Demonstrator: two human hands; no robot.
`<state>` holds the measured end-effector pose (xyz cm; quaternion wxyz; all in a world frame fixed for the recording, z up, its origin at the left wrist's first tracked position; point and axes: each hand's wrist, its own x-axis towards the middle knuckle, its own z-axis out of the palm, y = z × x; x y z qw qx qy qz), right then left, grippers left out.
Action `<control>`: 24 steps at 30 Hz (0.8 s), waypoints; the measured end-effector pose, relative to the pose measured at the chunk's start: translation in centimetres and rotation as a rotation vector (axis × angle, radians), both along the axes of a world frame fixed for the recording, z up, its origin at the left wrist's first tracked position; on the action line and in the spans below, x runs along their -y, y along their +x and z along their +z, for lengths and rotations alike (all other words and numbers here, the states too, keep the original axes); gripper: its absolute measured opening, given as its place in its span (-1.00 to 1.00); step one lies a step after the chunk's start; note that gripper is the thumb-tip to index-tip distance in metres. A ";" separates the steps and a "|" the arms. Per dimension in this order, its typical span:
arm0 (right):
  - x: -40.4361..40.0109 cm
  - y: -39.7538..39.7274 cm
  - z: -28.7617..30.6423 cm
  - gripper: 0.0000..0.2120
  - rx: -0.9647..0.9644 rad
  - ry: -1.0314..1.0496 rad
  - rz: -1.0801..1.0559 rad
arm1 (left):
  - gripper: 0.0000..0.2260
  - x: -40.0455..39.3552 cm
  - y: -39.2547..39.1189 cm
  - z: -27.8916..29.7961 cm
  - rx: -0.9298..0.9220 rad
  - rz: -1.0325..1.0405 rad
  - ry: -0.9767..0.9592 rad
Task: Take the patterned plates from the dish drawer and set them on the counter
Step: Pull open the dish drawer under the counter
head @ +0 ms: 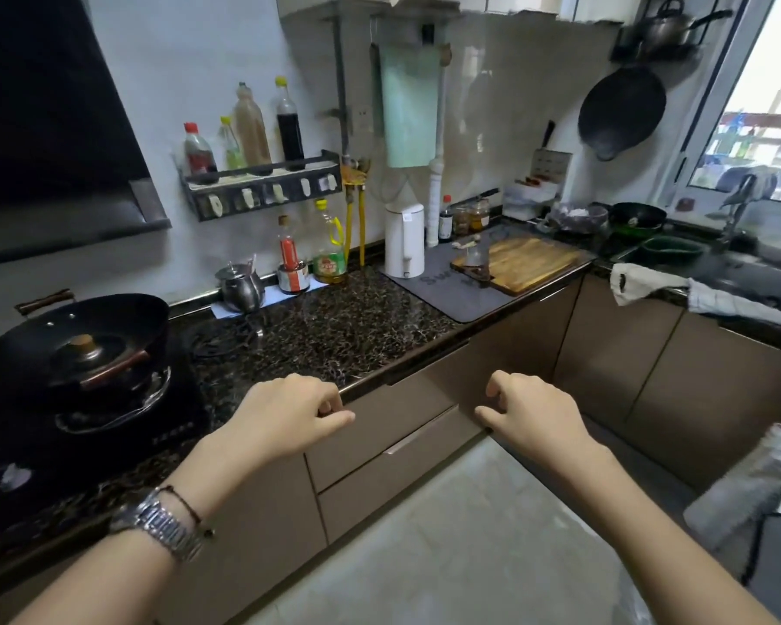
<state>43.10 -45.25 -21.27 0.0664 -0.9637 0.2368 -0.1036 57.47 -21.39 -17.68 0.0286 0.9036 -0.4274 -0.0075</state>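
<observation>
The brown dish drawer (393, 426) sits closed under the dark speckled counter (334, 331); no patterned plates are visible. My left hand (289, 412), with a watch on the wrist, hovers at the counter's front edge by the drawer's top left corner, fingers curled, holding nothing. My right hand (528, 408) floats in front of the drawer's right end, fingers loosely curled and empty. A second drawer front (402, 484) with a slim metal handle lies just below.
A lidded black wok (73, 349) sits on the stove at left. Oil bottles (330, 245), a steel pot (240, 286), a white kettle (404, 239) and a wooden cutting board (519, 261) on a grey mat stand along the counter's back. The sink area (677, 250) is at right.
</observation>
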 end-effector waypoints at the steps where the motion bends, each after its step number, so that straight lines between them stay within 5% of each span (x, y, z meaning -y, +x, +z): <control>1: 0.7 1.0 -0.4 -0.68 -0.008 0.013 -0.003 | -0.68 0.7 1.0 -0.6 -0.017 0.006 -0.002; 24: 18.9 25.3 -17.4 -0.60 -0.028 0.606 -0.215 | -0.71 25.7 25.5 -18.7 -0.207 0.024 -0.082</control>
